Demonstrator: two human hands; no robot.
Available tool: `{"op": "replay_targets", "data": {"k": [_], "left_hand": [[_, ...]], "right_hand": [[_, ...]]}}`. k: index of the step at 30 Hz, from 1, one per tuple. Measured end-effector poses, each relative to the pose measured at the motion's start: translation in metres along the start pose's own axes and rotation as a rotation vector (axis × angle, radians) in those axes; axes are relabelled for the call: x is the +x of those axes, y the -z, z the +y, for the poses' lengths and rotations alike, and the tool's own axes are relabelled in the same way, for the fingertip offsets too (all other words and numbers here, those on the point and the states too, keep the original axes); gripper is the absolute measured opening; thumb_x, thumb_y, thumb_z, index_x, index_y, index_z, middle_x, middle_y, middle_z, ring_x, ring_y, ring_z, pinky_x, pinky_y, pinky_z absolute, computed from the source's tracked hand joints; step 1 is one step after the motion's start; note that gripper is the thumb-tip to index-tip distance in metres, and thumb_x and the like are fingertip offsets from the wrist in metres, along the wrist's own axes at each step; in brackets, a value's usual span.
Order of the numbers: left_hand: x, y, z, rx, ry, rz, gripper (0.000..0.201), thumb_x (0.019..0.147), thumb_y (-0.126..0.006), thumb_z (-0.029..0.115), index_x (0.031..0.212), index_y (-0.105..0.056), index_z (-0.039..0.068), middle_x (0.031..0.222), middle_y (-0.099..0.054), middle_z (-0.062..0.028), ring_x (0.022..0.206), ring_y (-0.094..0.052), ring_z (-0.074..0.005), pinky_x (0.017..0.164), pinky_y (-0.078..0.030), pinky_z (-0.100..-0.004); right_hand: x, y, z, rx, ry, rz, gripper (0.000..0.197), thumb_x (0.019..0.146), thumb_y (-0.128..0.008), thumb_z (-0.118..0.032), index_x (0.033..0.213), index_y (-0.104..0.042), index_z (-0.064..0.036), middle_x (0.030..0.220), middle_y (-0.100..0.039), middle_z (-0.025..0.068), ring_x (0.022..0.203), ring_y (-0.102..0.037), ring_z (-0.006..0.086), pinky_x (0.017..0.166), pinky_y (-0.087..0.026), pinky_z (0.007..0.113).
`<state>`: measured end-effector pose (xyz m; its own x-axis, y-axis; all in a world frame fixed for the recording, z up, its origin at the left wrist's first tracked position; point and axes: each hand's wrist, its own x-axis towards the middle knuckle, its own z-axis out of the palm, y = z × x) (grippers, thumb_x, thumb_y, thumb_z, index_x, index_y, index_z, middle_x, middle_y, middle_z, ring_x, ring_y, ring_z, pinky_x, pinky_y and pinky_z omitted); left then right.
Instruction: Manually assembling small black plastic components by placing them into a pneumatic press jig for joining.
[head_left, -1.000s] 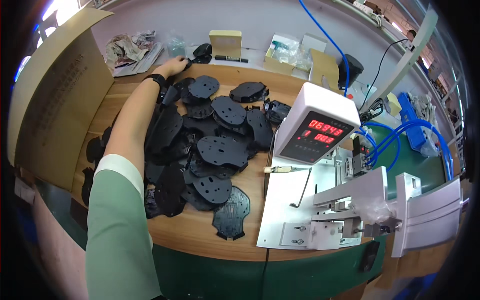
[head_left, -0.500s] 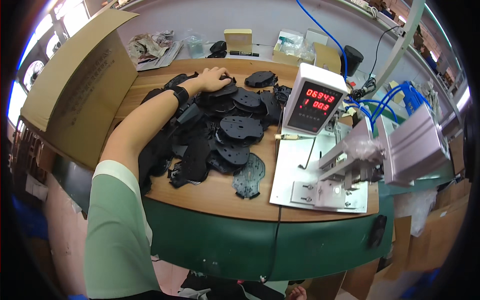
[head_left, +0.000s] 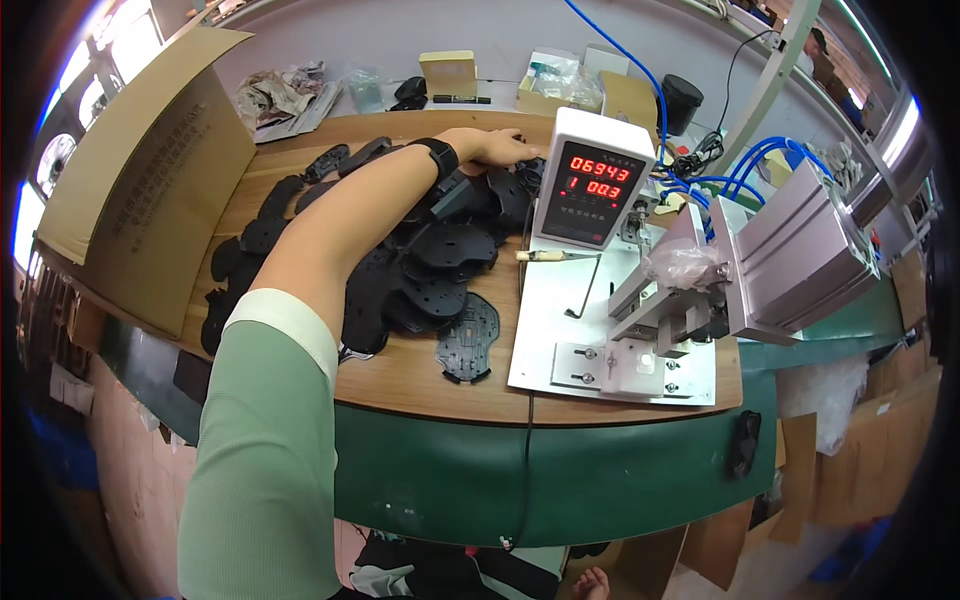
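My left hand reaches over the far side of a heap of black plastic plates, its fingers bent down and closed on a black plastic plate that they mostly hide. The plates are flat, with rounded outlines and small holes, and overlap one another. One plate lies apart at the heap's near right, its ribbed face up. My right hand rests low at the bottom edge, partly cut off, with loosely curled fingers apart and nothing seen in them. A dark band circles my left wrist.
Right of the heap stands a metal press on a silver base plate, with a white counter box showing red digits. A cardboard box borders the left. Blue hoses run behind. Small cartons line the back.
My left hand has moved right, from the top of the heap to the plates near the counter box. The view has shifted slightly; my right hand stays low.
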<state>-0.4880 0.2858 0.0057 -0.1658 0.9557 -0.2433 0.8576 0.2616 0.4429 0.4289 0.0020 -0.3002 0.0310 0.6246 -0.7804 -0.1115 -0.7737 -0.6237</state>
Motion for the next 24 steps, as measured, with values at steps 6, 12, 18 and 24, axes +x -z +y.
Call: {"op": "replay_targets", "data": {"k": [6,12,18,24], "left_hand": [[-0.033,-0.007,0.023,0.394,0.123,-0.068,0.059,0.104,-0.053,0.055,0.158,-0.054,0.028,0.174,-0.022,-0.0234,0.157,-0.031,-0.0452,0.128,-0.029,-0.0509],[-0.102,-0.016,0.035,0.375,0.030,0.049,0.034,0.096,-0.071,0.036,0.118,-0.075,0.010,0.122,-0.073,-0.0192,0.118,-0.067,-0.0407,0.103,-0.052,-0.0491],[-0.170,-0.025,0.085,0.173,0.049,0.267,0.033,0.100,-0.064,0.027,0.125,-0.071,0.007,0.126,-0.072,-0.0211,0.122,-0.066,-0.0416,0.103,-0.052,-0.0490],[-0.315,-0.093,0.190,0.192,-0.351,0.537,0.022,0.092,-0.067,0.013,0.112,-0.070,0.005,0.111,-0.069,-0.0183,0.111,-0.065,-0.0369,0.099,-0.052,-0.0458]], "right_hand": [[-0.005,0.021,0.017,-0.010,-0.035,0.127,0.032,0.112,-0.047,-0.021,0.133,-0.065,-0.0041,0.120,-0.073,0.0125,0.091,-0.068,0.0229,0.073,-0.057,0.031],[-0.001,-0.003,0.005,0.074,-0.048,0.016,0.029,0.111,-0.048,-0.017,0.129,-0.066,-0.0042,0.117,-0.072,0.0119,0.091,-0.068,0.0245,0.073,-0.058,0.035],[-0.049,-0.023,-0.026,-0.024,0.112,-0.022,0.023,0.105,-0.052,-0.005,0.119,-0.070,-0.0042,0.107,-0.072,0.0111,0.089,-0.068,0.0203,0.075,-0.058,0.031],[-0.167,-0.111,-0.106,-0.509,0.697,-0.420,0.027,0.104,-0.050,-0.006,0.125,-0.068,-0.0056,0.108,-0.073,0.0080,0.088,-0.068,0.0173,0.083,-0.057,0.028]]}}
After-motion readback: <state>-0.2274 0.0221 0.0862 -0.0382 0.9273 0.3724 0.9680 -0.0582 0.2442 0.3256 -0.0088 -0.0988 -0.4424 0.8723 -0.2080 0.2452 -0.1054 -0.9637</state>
